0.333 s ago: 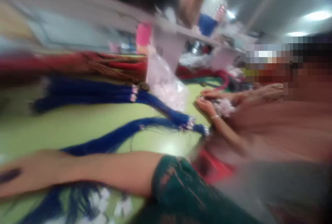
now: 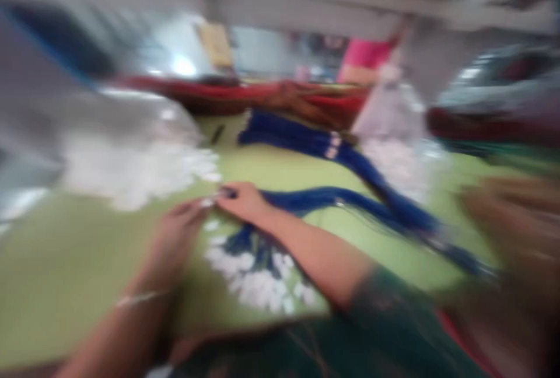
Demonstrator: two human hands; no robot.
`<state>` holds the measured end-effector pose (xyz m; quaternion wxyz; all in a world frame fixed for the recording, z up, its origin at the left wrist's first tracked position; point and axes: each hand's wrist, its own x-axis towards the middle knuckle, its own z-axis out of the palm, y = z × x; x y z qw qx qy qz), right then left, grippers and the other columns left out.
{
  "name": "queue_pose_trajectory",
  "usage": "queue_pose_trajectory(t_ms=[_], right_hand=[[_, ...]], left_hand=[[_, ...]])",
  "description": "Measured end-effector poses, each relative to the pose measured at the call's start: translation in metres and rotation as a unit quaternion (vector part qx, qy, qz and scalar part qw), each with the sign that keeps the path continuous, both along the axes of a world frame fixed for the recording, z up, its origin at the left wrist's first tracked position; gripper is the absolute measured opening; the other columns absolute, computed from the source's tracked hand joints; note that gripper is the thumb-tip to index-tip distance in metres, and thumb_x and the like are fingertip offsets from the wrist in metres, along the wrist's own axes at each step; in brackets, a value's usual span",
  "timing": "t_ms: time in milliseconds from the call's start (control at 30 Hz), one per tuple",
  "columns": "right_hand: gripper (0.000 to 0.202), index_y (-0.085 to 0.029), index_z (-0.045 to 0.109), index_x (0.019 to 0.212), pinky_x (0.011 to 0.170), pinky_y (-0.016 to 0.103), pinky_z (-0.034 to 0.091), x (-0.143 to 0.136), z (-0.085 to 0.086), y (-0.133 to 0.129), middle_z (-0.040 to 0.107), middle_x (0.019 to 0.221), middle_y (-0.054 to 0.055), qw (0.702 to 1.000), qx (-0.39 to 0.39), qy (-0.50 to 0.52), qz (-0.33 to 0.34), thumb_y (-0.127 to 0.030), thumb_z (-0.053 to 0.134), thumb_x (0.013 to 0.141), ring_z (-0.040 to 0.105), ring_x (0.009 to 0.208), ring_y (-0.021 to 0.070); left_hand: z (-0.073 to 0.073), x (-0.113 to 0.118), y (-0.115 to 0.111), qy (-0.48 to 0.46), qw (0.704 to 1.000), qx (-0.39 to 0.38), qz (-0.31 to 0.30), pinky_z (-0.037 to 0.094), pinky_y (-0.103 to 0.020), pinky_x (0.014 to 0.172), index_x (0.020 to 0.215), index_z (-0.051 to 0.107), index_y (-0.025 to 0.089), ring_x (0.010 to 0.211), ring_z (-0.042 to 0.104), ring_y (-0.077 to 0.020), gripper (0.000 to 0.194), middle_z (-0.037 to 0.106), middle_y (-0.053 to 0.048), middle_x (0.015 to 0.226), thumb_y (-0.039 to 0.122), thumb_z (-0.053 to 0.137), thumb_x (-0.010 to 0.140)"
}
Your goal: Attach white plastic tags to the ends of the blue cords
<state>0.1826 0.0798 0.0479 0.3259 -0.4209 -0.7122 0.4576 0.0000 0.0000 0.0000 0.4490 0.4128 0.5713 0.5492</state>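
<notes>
My left hand [image 2: 186, 223] reaches in from the lower left, its fingers pinched on a small white piece [image 2: 207, 202]. Close beside it my right hand [image 2: 242, 200] is closed on the end of a bundle of dark blue cords [image 2: 315, 196]. The two hands nearly touch at the fingertips. Below my right wrist, blue strands fan out to a cluster of white tags [image 2: 262, 287] on the green table [image 2: 87, 261]. Motion blur hides the exact finger contacts.
A clear bag with a heap of white pieces [image 2: 126, 171] lies at the left. Another blue bundle [image 2: 284, 133] lies behind my right hand. A pale plastic bag [image 2: 394, 144] stands farther right, red cords [image 2: 210, 95] run along the back, and another person's blurred hand [image 2: 503, 209] shows at the right.
The view has swung left, bringing both my hands and the heap of white pieces into sight. The other person has shifted toward the right edge of the picture.
</notes>
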Motion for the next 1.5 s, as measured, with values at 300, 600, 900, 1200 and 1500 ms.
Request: queue_pose_trajectory(t_ms=[300, 600, 900, 1200, 1500], right_hand=[[0.017, -0.017, 0.052, 0.058, 0.052, 0.021, 0.031, -0.001, -0.004, -0.002, 0.051, 0.054, -0.003, 0.999, 0.046, 0.021, 0.002, -0.029, 0.056, 0.069, 0.042, 0.053, 0.0092], [0.010, -0.018, 0.055, 0.061, 0.055, 0.021, 0.033, 0.000, -0.002, -0.002, 0.056, 0.058, -0.002, 0.990, 0.123, -0.066, 0.038, -0.022, 0.056, 0.070, 0.046, 0.056, 0.0103], [0.015, -0.015, 0.056, 0.059, 0.055, 0.022, 0.032, 0.005, -0.001, 0.003, 0.053, 0.056, -0.002, 0.995, 0.055, -0.068, 0.055, -0.025, 0.057, 0.070, 0.044, 0.055, 0.0096], [0.018, -0.015, 0.057, 0.060, 0.057, 0.022, 0.034, 0.007, 0.001, 0.007, 0.055, 0.059, -0.002, 0.991, 0.045, -0.057, 0.111, -0.026, 0.055, 0.074, 0.045, 0.058, 0.0095], [0.028, -0.016, 0.060, 0.062, 0.056, 0.023, 0.040, 0.009, -0.008, 0.033, 0.060, 0.053, 0.001, 0.996, 0.011, -0.049, -0.077, -0.033, 0.054, 0.084, 0.052, 0.048, 0.0107]], left_hand=[[0.044, 0.040, 0.018, -0.225, 0.974, -0.019, 0.005, 0.051, -0.020, 0.072, 0.074, 0.074, 0.012, 0.069, 0.065, -0.0109, 0.021, 0.072, -0.005, 0.074, 0.023, 0.083, 0.058], [0.030, 0.027, 0.022, -0.094, 0.995, -0.003, 0.031, 0.052, -0.025, 0.070, 0.081, 0.073, 0.013, 0.067, 0.064, -0.0125, 0.027, 0.072, -0.006, 0.074, 0.030, 0.081, 0.061], [0.020, 0.024, 0.021, 0.011, 1.000, -0.009, 0.028, 0.051, -0.028, 0.072, 0.080, 0.071, 0.014, 0.067, 0.065, -0.0141, 0.028, 0.072, -0.007, 0.075, 0.035, 0.079, 0.063], [0.021, 0.034, 0.014, 0.007, 0.998, -0.016, 0.059, 0.050, -0.028, 0.069, 0.076, 0.071, 0.014, 0.065, 0.062, -0.0146, 0.026, 0.070, -0.005, 0.069, 0.033, 0.080, 0.060], [0.033, 0.064, -0.011, 0.249, 0.950, 0.049, -0.180, 0.048, -0.031, 0.077, 0.076, 0.076, 0.022, 0.076, 0.063, -0.0196, 0.010, 0.072, -0.007, 0.081, 0.023, 0.066, 0.074]])
